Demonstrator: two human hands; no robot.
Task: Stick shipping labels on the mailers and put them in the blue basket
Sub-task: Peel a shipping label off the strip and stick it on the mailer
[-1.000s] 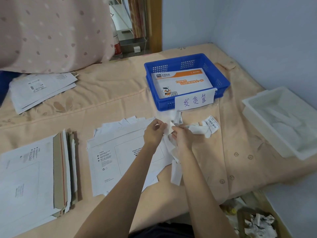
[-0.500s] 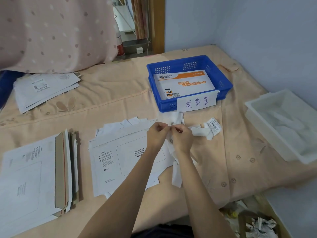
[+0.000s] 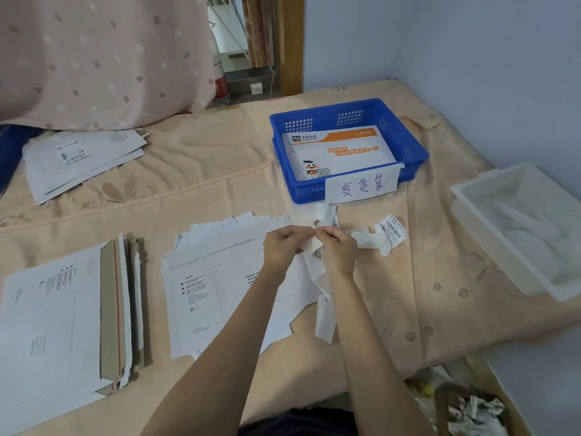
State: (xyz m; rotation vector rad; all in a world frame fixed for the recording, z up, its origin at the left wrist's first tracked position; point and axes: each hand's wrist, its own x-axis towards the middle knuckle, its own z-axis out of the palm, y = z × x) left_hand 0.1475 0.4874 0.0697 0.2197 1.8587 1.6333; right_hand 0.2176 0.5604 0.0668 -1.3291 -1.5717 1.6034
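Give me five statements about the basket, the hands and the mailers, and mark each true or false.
1. The blue basket is empty. False: an orange-and-white mailer lies in it.
2. Both hands pinch a strip of labels. True: left hand, right hand.
3. A white paper sign hangs on the basket's front. True.
4. The white tray sits left of the basket. False: it sits to the right.
5. A white mailer lies under the forearms. True.

labels, mailers and basket on the bed

a white label strip [image 3: 316, 247] is pinched above flat white mailers [image 3: 232, 287]; the blue basket [image 3: 405, 143] holds one mailer.
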